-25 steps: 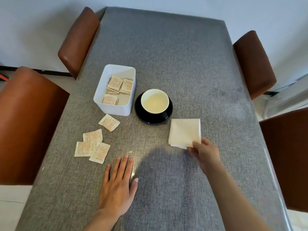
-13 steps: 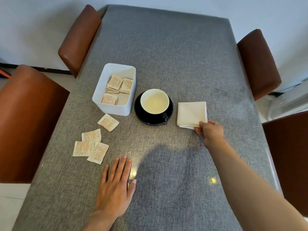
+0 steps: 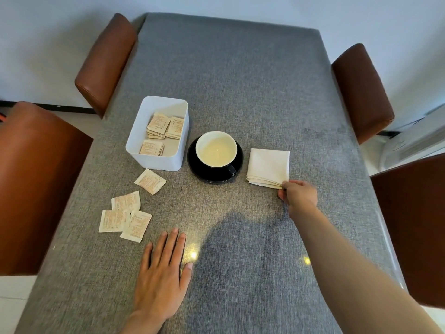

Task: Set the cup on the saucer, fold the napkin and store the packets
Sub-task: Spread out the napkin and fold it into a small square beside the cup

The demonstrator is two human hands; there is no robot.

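A cream-lined cup (image 3: 216, 149) stands on a black saucer (image 3: 199, 171) at the table's middle. Right of the saucer lies a folded cream napkin (image 3: 268, 167); my right hand (image 3: 298, 194) pinches its near right corner. A white box (image 3: 156, 132) left of the saucer holds several beige packets (image 3: 166, 126). Several more packets lie loose on the table: one (image 3: 150, 181) just in front of the box, three in a cluster (image 3: 124, 216) nearer me. My left hand (image 3: 162, 276) rests flat on the table, fingers spread, holding nothing.
The table (image 3: 231, 75) has a grey cloth top. Brown chairs stand along both sides: two at the left (image 3: 103, 61) (image 3: 36, 184), two at the right (image 3: 361, 92) (image 3: 414, 225). A white appliance (image 3: 414, 143) sits by the right wall.
My right hand slid the folded napkin away from me and to the right, up beside the saucer. My left hand stayed flat in place.
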